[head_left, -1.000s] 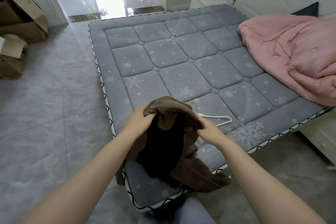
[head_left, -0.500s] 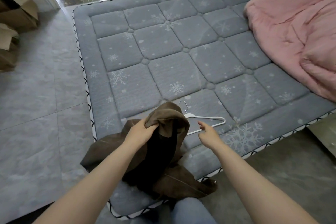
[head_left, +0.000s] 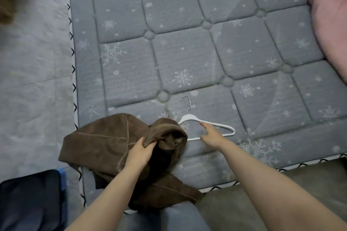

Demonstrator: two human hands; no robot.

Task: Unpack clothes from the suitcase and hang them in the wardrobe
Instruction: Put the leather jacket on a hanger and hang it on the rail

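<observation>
A brown jacket (head_left: 116, 148) is spread over the near corner of the mattress (head_left: 187, 47), part of it hanging past the edge, and its collar is gripped by the left hand (head_left: 139, 153), the fingers curled round a fold of cloth. The collar is held bunched and raised, which seems meant to keep the neck opening reachable for a hanger. The hanger (head_left: 204, 124), white with a metal hook, lies flat on the mattress just beside the jacket, its hook pointing away from the person. The right hand (head_left: 211, 135) is stretched over the hanger with the fingers extended and relaxed; a fingertip is at the upper bar, though whether it touches cannot be told, and nothing is grasped. The step in hand is judged to be picking up the hanger. A dark container with a blue rim (head_left: 32, 200), possibly the suitcase, is seen on the floor (head_left: 33, 62) at lower left; its contents cannot be made out. A pink quilt (head_left: 330, 24) lies at the right edge.
</observation>
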